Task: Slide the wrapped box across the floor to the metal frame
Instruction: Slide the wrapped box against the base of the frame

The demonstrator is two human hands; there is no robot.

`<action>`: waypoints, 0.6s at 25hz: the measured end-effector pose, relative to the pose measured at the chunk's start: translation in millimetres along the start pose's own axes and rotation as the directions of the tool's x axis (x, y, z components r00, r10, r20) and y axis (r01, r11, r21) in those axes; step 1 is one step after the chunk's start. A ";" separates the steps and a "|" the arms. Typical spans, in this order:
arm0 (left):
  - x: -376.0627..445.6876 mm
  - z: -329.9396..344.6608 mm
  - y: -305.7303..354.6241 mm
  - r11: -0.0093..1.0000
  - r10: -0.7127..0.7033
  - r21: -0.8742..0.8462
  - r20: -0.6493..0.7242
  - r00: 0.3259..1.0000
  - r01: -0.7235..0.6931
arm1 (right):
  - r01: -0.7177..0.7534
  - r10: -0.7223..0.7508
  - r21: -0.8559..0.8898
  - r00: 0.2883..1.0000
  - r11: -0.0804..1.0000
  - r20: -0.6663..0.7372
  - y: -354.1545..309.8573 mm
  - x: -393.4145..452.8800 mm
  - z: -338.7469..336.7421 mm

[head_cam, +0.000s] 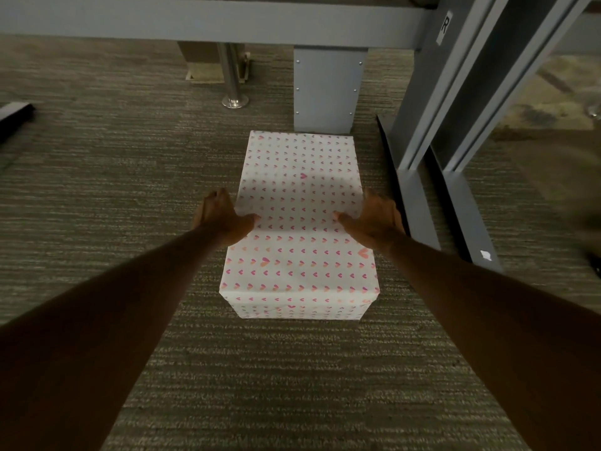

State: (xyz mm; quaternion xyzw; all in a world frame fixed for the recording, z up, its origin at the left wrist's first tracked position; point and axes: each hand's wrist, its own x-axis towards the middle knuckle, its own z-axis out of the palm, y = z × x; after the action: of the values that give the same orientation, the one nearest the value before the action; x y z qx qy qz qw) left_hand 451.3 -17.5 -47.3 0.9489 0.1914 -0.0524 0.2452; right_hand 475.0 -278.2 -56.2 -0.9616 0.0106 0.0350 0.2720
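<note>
The wrapped box [300,203], white paper with small pink hearts, lies lengthwise on the carpet in the middle of the view. Its far end touches or nearly touches the grey post [327,89] of the metal frame. My left hand [222,218] grips the box's left side, thumb on top. My right hand [374,219] grips the right side the same way. The fingers of both hands are hidden behind the box's edges.
A grey crossbeam [208,22] runs across the top. Grey upright rails with floor feet [455,196] stand to the right of the box. A chrome leg [233,92] stands at the back left. A dark object [14,117] lies at the left edge.
</note>
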 end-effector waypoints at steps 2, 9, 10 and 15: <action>1.2 3.7 -1.3 0.997 -0.035 -0.066 0.027 0.999 0.037 | -0.049 0.048 0.043 0.998 0.998 0.029 4.7 0.9 0.4; 10.2 8.8 -4.1 0.943 -0.173 -0.269 0.103 0.980 0.195 | -0.287 0.279 0.273 0.958 0.918 0.067 17.9 2.9 10.7; 12.3 9.1 -4.5 0.935 -0.193 -0.280 0.109 0.975 0.216 | -0.298 0.290 0.290 0.955 0.910 0.071 18.1 3.2 10.7; 11.6 12.1 4.2 0.894 -0.235 -0.364 0.115 0.965 0.261 | -0.332 0.325 0.401 0.942 0.854 0.086 23.2 3.2 5.1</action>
State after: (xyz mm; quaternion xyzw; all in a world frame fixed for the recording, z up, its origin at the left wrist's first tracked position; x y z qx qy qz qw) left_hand 463.6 -22.8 -58.3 0.8496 0.3089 -0.0780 0.4203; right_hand 476.9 -295.2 -72.9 -0.8668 0.1795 0.0850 0.4573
